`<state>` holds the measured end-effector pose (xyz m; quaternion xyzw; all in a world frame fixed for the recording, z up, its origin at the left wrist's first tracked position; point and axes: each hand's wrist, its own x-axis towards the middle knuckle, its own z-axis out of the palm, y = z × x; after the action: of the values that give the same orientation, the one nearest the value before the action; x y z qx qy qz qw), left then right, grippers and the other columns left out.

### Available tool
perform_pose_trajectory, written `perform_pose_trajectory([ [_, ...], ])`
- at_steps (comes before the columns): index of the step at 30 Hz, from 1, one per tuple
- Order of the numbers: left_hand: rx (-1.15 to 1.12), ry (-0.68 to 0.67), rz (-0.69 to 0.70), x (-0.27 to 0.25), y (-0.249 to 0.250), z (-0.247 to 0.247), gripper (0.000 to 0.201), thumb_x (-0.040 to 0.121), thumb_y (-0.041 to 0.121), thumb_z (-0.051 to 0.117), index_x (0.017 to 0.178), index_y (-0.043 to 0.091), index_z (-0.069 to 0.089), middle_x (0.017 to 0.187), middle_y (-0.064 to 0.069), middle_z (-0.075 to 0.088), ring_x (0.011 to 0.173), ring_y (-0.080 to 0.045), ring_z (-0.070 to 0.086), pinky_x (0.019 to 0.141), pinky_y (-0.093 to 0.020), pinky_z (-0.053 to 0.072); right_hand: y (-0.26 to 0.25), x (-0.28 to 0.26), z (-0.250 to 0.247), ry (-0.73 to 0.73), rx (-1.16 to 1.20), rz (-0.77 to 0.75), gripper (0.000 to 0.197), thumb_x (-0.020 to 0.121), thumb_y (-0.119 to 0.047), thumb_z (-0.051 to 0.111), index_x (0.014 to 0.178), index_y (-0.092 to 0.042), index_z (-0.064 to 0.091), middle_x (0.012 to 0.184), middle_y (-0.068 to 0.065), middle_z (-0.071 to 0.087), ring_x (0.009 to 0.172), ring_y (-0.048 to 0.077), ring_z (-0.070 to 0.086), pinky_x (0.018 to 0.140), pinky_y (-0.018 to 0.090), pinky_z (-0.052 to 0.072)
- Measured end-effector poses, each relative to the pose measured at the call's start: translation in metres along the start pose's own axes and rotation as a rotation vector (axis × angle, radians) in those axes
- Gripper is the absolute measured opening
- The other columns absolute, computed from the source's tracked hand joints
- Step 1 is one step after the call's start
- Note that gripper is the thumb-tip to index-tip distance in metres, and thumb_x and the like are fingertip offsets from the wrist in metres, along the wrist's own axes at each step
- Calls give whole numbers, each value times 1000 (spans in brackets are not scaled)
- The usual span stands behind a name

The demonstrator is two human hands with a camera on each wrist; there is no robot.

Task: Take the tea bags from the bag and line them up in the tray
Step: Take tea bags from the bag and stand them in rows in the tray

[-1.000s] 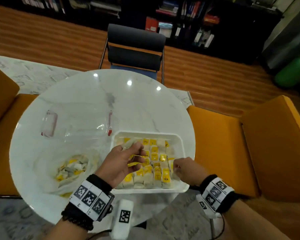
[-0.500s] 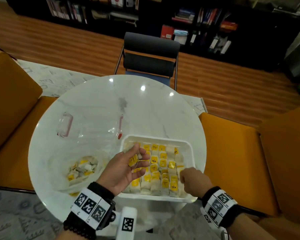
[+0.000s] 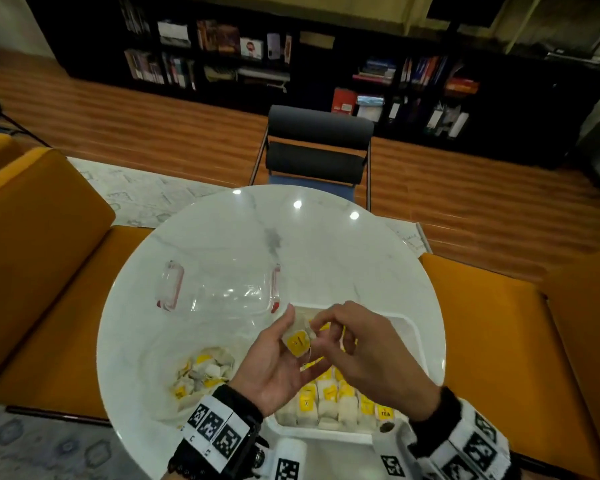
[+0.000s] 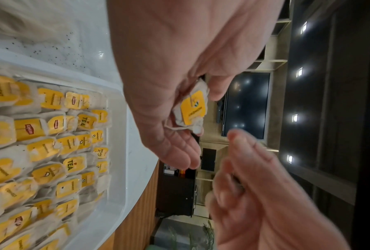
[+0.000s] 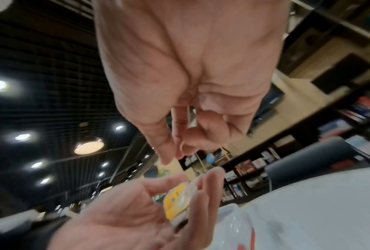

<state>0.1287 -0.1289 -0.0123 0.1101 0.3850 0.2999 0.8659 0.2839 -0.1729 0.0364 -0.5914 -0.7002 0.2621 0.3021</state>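
My left hand (image 3: 274,365) is held palm up above the white tray (image 3: 414,341). It pinches one tea bag (image 3: 298,341) with a yellow tag between thumb and fingers; the left wrist view shows that tea bag (image 4: 193,108) too. My right hand (image 3: 357,344) sits right beside it. Its thumb and forefinger (image 5: 175,152) are pinched together just above the bag, on what looks like its thin string. Rows of tea bags (image 4: 68,135) fill the tray. A clear plastic bag (image 3: 201,372) to the left holds several more.
A clear lid with red clips (image 3: 222,292) lies on the round white table (image 3: 326,258) behind the plastic bag. A dark chair (image 3: 317,150) stands at the table's far side. Orange seats (image 3: 482,323) flank it left and right.
My left hand has lifted off the tray with the tea bag. My right hand left the tray's near right corner and came up to meet it.
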Motion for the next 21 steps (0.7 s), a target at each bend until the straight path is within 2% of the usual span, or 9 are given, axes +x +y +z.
perform_pose_trajectory([
  [3,13,-26,-7,3,2,-3,41,101,38,50,98,8,77,97,-15,72,84,-26,71,77,-40,57,-3,8,19,-92,-199,60,23,88,-38,64,111,-37,60,93,-16,41,79,6,57,68,23,48],
  [7,14,-27,-26,10,4,-5,37,102,29,49,94,2,73,82,-13,67,68,-23,67,66,-37,60,-6,9,27,-104,-275,98,10,92,-41,60,99,-33,61,88,-13,37,76,7,50,65,23,45],
  [9,29,-29,-45,14,5,-5,37,101,27,50,86,2,73,82,-13,68,70,-24,68,65,-35,59,-10,7,24,-103,-217,58,5,89,-35,63,88,-33,59,83,-13,41,75,4,49,65,18,41],
  [11,54,-64,-79,17,7,-5,33,99,23,49,83,4,71,82,-13,68,74,-24,69,70,-35,54,-14,4,13,-93,-129,57,14,85,-30,69,79,-35,58,76,-15,49,74,1,51,65,11,38],
  [13,88,-94,-91,20,10,-3,21,94,12,50,93,1,67,91,-16,67,85,-26,66,74,-35,52,-18,4,-2,-86,-53,112,16,86,-30,73,77,-29,60,74,-15,60,72,3,55,64,10,38],
  [15,94,-124,-72,23,11,0,32,88,4,49,114,-7,64,110,-24,64,102,-31,60,74,-36,53,-19,5,-15,-102,43,144,8,88,-28,73,82,-25,68,76,-22,66,69,6,57,64,11,39],
  [16,84,-156,-68,23,11,2,40,87,5,51,123,-8,61,118,-26,62,106,-32,59,74,-36,54,-16,6,-20,-97,77,148,4,89,-24,72,85,-25,72,78,-23,68,68,6,57,64,12,40],
  [18,91,-224,-63,24,12,7,46,87,14,56,128,-7,60,119,-22,63,97,-27,62,71,-35,51,-8,6,-27,-55,106,170,9,89,-19,72,93,-27,75,79,-12,71,68,9,58,65,14,43],
  [21,141,-286,-72,20,10,16,43,91,40,60,111,4,72,101,-13,67,80,-22,60,65,-33,46,7,6,-35,41,122,247,15,87,-18,76,96,-29,71,75,-1,70,68,19,62,65,29,51],
])
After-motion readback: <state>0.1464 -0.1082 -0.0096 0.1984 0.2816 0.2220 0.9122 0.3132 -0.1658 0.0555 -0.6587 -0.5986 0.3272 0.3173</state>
